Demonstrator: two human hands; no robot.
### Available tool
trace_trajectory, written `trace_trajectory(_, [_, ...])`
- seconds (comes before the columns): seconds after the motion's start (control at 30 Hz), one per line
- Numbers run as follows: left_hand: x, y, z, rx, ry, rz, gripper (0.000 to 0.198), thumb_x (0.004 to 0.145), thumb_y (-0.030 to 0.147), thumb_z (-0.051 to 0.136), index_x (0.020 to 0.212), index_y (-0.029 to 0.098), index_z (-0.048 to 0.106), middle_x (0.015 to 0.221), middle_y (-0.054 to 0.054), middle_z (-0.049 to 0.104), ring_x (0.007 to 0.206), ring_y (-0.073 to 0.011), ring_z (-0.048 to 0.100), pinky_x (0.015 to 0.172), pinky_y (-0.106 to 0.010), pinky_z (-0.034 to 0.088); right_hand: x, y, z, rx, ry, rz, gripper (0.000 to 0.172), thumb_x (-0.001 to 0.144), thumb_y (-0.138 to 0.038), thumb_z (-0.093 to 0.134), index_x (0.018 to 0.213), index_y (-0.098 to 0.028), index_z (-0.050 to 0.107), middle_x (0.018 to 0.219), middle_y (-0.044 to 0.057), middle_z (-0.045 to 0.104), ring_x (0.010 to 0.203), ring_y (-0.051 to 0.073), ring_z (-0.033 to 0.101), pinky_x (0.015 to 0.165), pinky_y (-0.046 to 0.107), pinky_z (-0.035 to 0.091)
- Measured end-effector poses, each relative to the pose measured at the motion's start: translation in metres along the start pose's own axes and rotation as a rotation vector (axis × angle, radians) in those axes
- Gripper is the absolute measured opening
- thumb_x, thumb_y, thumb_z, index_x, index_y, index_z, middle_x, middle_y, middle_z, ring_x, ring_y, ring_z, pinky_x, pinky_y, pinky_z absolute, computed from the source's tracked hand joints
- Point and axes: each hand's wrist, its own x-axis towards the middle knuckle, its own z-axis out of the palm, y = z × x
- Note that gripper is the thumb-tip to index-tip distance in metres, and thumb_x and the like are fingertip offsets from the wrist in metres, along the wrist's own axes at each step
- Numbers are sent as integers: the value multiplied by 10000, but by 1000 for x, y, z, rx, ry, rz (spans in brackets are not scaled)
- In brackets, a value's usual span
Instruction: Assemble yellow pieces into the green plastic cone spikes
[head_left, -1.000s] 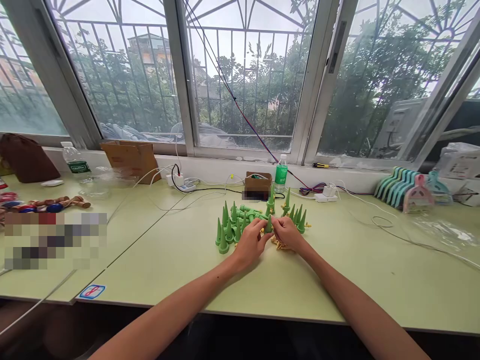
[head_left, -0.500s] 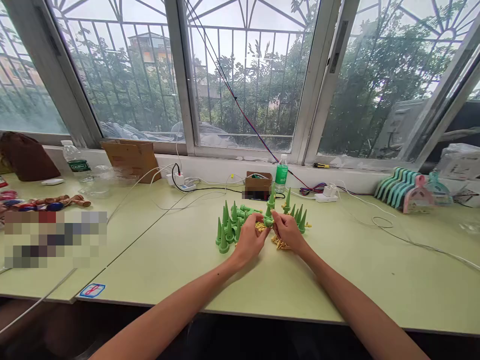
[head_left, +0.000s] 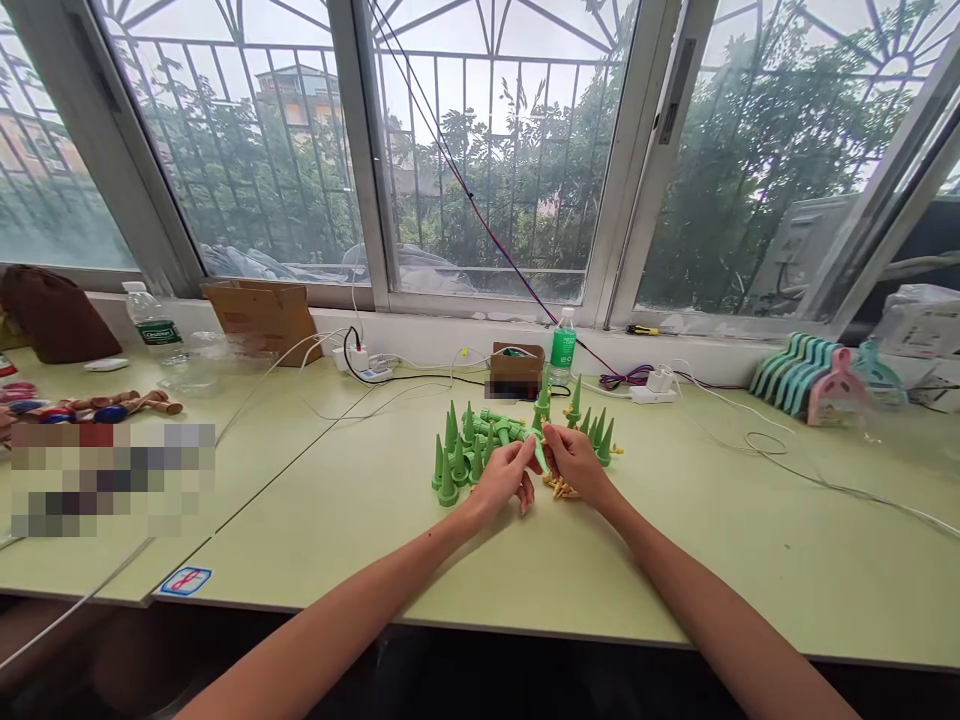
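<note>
I'm probably in a small assembly workshop: long pale-green worktable under barred windows, batches of green plastic cones, stacked plastic parts, cardboard boxes.

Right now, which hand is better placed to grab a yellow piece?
Probably right. The right hand is just above the yellow pieces; the left hand is farther off, by the standing cones. Both pinch one cone.

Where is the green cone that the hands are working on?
In the head view the green cone is held between the left hand and right hand over the middle of the table, just right of the standing green cones.
</note>
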Motion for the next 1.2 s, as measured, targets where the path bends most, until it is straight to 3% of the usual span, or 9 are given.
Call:
trace_trajectory(0.1, [0,-1,-2,37,-1,11,507,832,677,482,740,179,484,452,45,481,338,-95,469,357,-208,400,0,0,0,1,-18,10,528,949,-580,380,581,-203,424,444,-42,450,392,96,414,443,234,332])
trace_trajectory(0.43, [-4,-1,-3,168,74,157,416,831,581,564,740,196,437,465,71,458,352,-90,458,347,-194,361,0,-2,4,10,1,69,620,942,-598,374,459,-210,392,359,-31,415,346,97,407,427,245,329])
trace_trajectory(0.77, [-7,-1,-3,377,168,325,231,839,389,599,807,195,476,625,45,520,432,-80,462,422,-208,352,1,9,13,360,-33,246,619,877,-561,499,382,-209,383,306,-34,377,276,80,331,344,236,277])
trace_trajectory(0.93, [-5,-2,-2,496,182,460,84,858,274,559,855,191,546,864,-14,560,568,-90,481,516,-222,399,1,12,14,517,-90,283,579,850,-538,549,405,-207,383,297,-45,360,266,72,314,321,221,246])
trace_trajectory(1.2, [-5,-3,2,535,228,483,134,890,263,507,984,206,584,978,-50,565,621,-116,483,583,-251,417,3,8,17,653,-88,354,591,798,-621,587,448,-222,327,305,-65,323,262,66,296,299,213,252])
